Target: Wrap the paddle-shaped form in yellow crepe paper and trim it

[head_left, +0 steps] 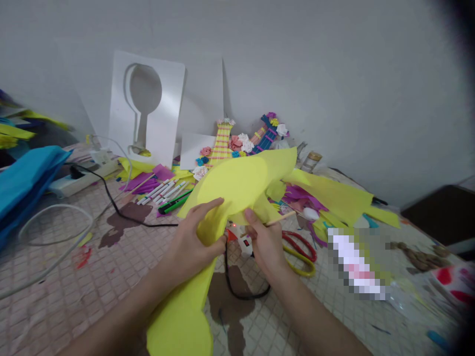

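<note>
In the middle of the head view, a long yellow shape [196, 301] wrapped in thin yellow sheet material is held up, with a broad rounded top and a narrow neck. My left hand [196, 242] grips its neck, thumb on the near side and fingers spread over the sheet. My right hand [265, 242] is closed around a white glue gun [245, 243] with a red switch and a small red light. A pale stick [284, 217] sticks out to the right behind that hand. Loose yellow sheet [282, 163] flares past the top edge; my fingers partly hide the gun.
A white board [174, 99] with a spoon-shaped cutout leans on the wall. Behind are woven decorated pieces [222, 143], markers [163, 192], a green cutter [176, 201] and a power strip [85, 178]. A black cord [122, 215] crosses the table. Blue material [29, 183] lies left.
</note>
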`<state>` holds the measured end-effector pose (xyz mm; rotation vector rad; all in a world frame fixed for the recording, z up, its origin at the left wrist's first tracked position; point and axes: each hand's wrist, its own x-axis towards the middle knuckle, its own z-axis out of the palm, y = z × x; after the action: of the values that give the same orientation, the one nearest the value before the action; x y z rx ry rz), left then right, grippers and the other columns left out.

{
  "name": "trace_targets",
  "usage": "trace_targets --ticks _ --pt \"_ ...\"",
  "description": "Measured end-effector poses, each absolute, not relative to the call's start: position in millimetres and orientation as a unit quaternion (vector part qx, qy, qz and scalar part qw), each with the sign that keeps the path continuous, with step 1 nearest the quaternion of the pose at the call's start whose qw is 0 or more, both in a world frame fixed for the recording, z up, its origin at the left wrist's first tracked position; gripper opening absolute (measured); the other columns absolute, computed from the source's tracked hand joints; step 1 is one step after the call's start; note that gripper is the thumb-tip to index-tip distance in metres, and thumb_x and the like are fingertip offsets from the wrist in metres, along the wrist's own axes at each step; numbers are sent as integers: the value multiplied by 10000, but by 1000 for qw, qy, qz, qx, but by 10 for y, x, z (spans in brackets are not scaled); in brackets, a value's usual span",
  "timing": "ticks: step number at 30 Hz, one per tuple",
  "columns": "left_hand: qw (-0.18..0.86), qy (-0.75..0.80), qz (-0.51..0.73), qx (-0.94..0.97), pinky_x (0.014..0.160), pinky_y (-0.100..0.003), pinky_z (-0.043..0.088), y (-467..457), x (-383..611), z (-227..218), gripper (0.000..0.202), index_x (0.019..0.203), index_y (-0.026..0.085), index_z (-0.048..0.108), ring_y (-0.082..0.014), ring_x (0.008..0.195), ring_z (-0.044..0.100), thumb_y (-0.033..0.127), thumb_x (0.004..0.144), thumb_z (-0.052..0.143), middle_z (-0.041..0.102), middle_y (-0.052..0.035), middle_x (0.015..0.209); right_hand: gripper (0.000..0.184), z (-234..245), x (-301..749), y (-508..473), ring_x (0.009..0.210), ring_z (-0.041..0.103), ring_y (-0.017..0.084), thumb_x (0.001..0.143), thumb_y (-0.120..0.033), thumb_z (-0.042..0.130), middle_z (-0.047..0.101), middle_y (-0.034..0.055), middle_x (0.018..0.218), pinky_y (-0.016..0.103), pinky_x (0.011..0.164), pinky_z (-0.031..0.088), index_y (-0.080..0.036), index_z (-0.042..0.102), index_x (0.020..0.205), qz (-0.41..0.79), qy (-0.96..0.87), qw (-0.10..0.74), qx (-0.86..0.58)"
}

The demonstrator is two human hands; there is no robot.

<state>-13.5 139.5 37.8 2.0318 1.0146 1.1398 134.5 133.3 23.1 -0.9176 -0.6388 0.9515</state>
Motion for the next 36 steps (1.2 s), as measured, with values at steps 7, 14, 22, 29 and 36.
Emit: trace_targets --ticks 7,14,22,29,36 --pt "223 400 415 786 968 -421 335 1381 -113 411 550 1213 230 438 -237 1132 452 174 681 565 516 -63 1227 260 229 1352 1341 405 260 27 557 -240 736 424 -97 519 177 370 234 -169 518 679 459 -306 725 -413" --pt "205 383 421 796 966 -394 333 1387 -97 411 563 1222 220 425 -216 1128 445 153 679 561 509 -62 1230 226 258 1317 1305 566 500 82 554 -193 733 576 -56 632 214 560 421 -180 590 728 446 -340 713 -420" --pt "212 382 421 795 956 -391 342 1396 -106 402 556 1215 233 431 -222 1110 460 158 678 556 519 -55 1205 235 192 1387 1362 477 469 76 524 -185 744 547 -68 535 210 488 411 -158 588 697 436 -338 715 -429" --pt "159 362 428 813 967 -410 330 1381 -92 417 599 1213 240 411 -232 1149 403 102 646 547 494 -51 1240 255 233 1472 1393 599 576 84 559 -228 737 639 -42 698 188 533 458 -184 590 763 486 -283 731 -385" --pt "180 350 449 802 978 -408 330 1368 -88 430 572 1204 232 422 -221 1142 419 105 662 556 504 -54 1230 339 259 1442 1375 821 622 124 579 -188 730 668 -31 865 236 711 503 -222 592 887 532 -237 739 -338"
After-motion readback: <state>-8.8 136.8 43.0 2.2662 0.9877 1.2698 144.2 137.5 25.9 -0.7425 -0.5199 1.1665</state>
